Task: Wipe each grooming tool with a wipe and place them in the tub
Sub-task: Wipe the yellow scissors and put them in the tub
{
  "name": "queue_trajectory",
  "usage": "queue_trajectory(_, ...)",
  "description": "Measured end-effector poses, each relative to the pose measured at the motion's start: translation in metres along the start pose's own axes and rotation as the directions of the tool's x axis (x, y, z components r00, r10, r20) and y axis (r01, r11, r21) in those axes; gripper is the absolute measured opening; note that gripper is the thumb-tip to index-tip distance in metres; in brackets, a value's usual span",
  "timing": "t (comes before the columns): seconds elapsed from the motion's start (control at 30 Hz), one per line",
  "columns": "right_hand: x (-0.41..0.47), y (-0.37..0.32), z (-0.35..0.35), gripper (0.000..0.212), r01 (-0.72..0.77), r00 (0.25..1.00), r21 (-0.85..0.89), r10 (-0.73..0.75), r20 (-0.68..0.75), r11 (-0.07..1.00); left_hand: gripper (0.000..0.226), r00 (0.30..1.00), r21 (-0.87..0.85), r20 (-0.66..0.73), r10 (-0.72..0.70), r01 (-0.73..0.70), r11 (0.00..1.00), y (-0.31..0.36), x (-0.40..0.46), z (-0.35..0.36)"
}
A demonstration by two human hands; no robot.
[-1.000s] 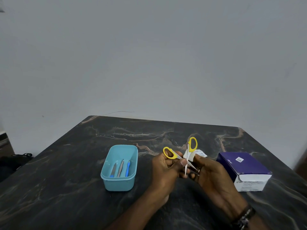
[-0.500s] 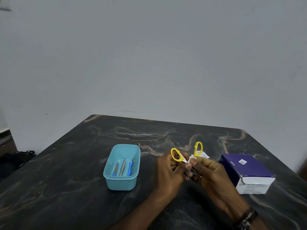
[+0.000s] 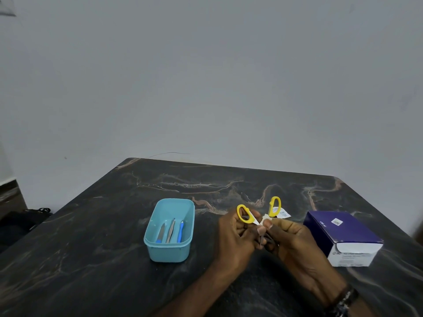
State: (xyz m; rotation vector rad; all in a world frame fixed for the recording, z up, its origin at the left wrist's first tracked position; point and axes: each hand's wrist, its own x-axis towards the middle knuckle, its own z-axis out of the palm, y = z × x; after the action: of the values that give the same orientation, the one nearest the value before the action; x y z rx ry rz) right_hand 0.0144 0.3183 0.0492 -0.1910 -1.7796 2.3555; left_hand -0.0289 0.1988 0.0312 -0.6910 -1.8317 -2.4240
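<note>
Yellow-handled scissors [image 3: 256,219] held above counter [image 3: 91,248], handles spread, pointing to 12 o'clock. Left hand [image 3: 238,239] grips one handle; right hand [image 3: 290,239] pinches white wipe [image 3: 266,218] at the pivot. Blue tub [image 3: 169,250] at 9 o'clock holds three tools [image 3: 170,231]. Purple box [image 3: 343,236] at 3 o'clock.

i have one view only, from the head camera, looking forward and down across the dark marble table [image 3: 114,259] toward the grey wall [image 3: 206,76]. it sits close above the near edge, both forearms entering from the bottom of the wide-angle frame.
</note>
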Motion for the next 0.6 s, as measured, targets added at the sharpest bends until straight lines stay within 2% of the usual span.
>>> queue_trajectory(0.17,0.0036,0.0018,-0.0001,0.019,0.047,0.990,0.060,-0.039,-0.136,0.997,0.036,0.999,0.018,0.032,0.010,-0.011,1.000,-0.0020,0.0014,0.0027)
queue_trajectory(0.27,0.0058,0.0038,-0.0016,0.023,0.039,0.981,0.079,-0.023,-0.191,0.996,0.035,0.999,0.030,0.039,0.007,-0.008,1.000,-0.0030,0.0018,0.0020)
queue_trajectory(0.4,0.0070,0.0047,-0.0037,0.033,0.025,0.977,0.102,-0.002,-0.215,0.994,0.025,0.998,0.061,0.067,0.005,-0.009,0.998,-0.0029,0.0008,0.0011)
queue_trajectory(0.6,0.0065,0.0077,-0.0046,0.017,0.027,0.988,0.050,-0.019,-0.153,0.998,0.025,0.997,0.079,0.071,0.009,-0.015,0.997,0.0005,0.0023,-0.0006)
